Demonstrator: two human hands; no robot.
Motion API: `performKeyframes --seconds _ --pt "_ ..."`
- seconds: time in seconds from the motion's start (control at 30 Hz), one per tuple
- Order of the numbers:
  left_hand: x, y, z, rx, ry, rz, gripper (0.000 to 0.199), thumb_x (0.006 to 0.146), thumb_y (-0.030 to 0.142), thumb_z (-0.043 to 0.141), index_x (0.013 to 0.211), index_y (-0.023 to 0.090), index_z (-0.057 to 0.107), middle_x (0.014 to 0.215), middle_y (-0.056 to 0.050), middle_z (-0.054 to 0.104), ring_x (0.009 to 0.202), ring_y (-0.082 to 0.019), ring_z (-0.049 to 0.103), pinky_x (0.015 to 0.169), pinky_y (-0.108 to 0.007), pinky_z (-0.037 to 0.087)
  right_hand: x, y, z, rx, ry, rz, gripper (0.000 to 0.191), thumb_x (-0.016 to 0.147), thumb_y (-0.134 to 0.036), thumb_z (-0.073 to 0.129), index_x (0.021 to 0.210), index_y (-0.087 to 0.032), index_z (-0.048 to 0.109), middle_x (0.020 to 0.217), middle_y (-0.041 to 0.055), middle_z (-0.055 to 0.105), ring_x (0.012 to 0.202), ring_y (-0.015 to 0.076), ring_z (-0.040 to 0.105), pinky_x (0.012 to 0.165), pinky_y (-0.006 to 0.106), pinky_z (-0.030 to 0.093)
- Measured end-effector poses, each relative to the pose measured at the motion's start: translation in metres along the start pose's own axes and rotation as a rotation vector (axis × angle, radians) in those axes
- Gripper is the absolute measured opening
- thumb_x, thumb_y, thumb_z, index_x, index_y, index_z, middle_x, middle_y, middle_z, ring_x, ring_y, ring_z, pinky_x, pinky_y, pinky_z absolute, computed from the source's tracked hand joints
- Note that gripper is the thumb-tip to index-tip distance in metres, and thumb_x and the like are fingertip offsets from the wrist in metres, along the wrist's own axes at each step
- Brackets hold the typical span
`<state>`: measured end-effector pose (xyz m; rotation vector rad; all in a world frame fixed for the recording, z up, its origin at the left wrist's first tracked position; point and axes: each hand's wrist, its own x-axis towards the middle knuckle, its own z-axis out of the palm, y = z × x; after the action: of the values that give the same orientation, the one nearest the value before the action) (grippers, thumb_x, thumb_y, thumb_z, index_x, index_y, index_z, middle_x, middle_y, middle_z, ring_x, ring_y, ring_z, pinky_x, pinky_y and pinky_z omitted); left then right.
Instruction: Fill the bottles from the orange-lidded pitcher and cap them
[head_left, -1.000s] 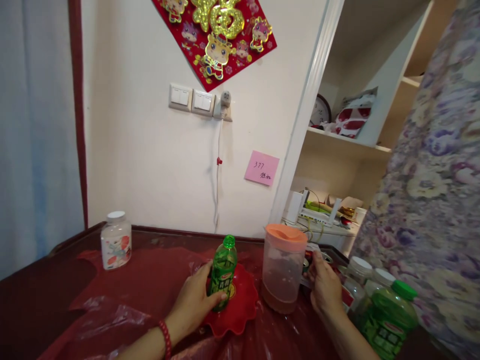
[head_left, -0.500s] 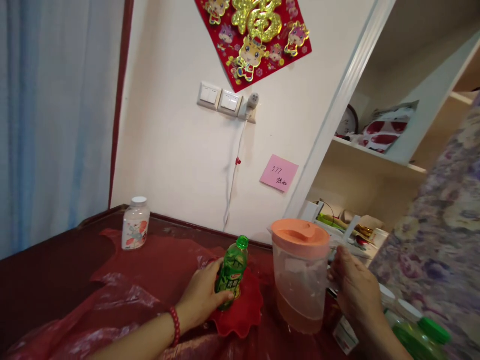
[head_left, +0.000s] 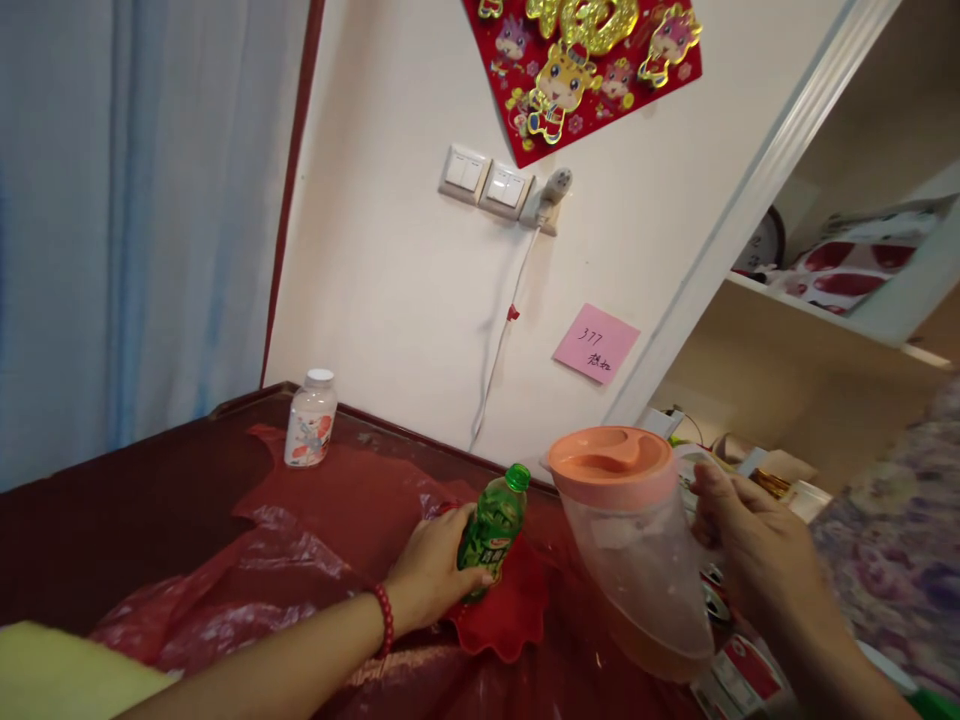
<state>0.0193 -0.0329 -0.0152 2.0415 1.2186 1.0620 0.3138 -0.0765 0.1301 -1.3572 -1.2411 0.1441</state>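
Observation:
In the head view, my left hand [head_left: 436,562] is wrapped round a green plastic drink bottle [head_left: 491,530]. The bottle leans slightly right, its base over a red scalloped dish [head_left: 506,615]. My right hand [head_left: 757,545] grips the white handle of a clear pitcher [head_left: 637,570] with an orange lid [head_left: 611,465]. This pitcher is tilted, its top leaning left towards the bottle, and amber liquid lies low in it. Its spout is close to the bottle's neck but apart from it. I cannot make out whether the bottle is capped.
A white-capped jar [head_left: 310,420] stands at the back left on the dark table [head_left: 67,520]. Crumpled red plastic film [head_left: 285,570] covers part of the tabletop. Cans and a carton [head_left: 739,675] sit right of the pitcher, below my right hand. Cluttered shelves [head_left: 810,360] lie beyond.
The pitcher has gone from upright to tilted, its base swinging right as my right hand took it by the handle. My view has shifted left. My left hand keeps hold of the bottle.

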Motion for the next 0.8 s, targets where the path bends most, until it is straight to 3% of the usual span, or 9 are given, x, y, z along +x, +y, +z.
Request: performKeyframes --seconds 0.1,0.33,0.47,0.8 --pt "0.0 -0.001 0.001 -0.003 0.008 0.015 0.06 0.068 0.027 0.078 0.125 0.027 0.06 0.123 -0.006 0.07 0.111 -0.03 0.064 0.097 -0.038 0.046 0.003 -0.013 0.0 -0.126 -0.033 0.015 0.057 0.076 -0.076 0.061 0.057 -0.023 0.051 0.045 -0.0033 0.046 0.044 0.0117 0.038 0.041 0.025 0.029" --pt "-0.002 0.0 0.001 0.004 -0.001 0.012 0.061 0.068 0.03 0.08 0.126 0.027 0.06 0.119 -0.006 0.071 0.109 -0.031 0.064 0.095 -0.039 0.047 0.015 -0.025 0.002 -0.208 -0.04 -0.126 0.056 0.076 -0.074 0.061 0.056 -0.023 0.052 0.045 -0.0036 0.044 0.045 0.0125 0.039 0.045 0.027 0.029" --pt "-0.001 -0.001 0.001 0.003 0.01 0.012 0.062 0.067 0.029 0.081 0.125 0.026 0.06 0.12 -0.005 0.071 0.11 -0.031 0.064 0.094 -0.038 0.048 0.017 -0.036 0.004 -0.233 -0.055 -0.093 0.052 0.077 -0.07 0.063 0.063 -0.021 0.058 0.044 -0.0045 0.043 0.043 0.012 0.038 0.044 0.027 0.028" --pt "-0.001 -0.007 0.005 0.06 0.019 0.007 0.064 0.067 0.032 0.082 0.127 0.026 0.059 0.12 -0.007 0.07 0.11 -0.033 0.064 0.093 -0.04 0.047 0.021 -0.051 0.008 -0.292 -0.054 -0.063 0.052 0.074 -0.069 0.064 0.058 -0.021 0.056 0.046 -0.0035 0.044 0.047 0.0117 0.038 0.046 0.027 0.028"
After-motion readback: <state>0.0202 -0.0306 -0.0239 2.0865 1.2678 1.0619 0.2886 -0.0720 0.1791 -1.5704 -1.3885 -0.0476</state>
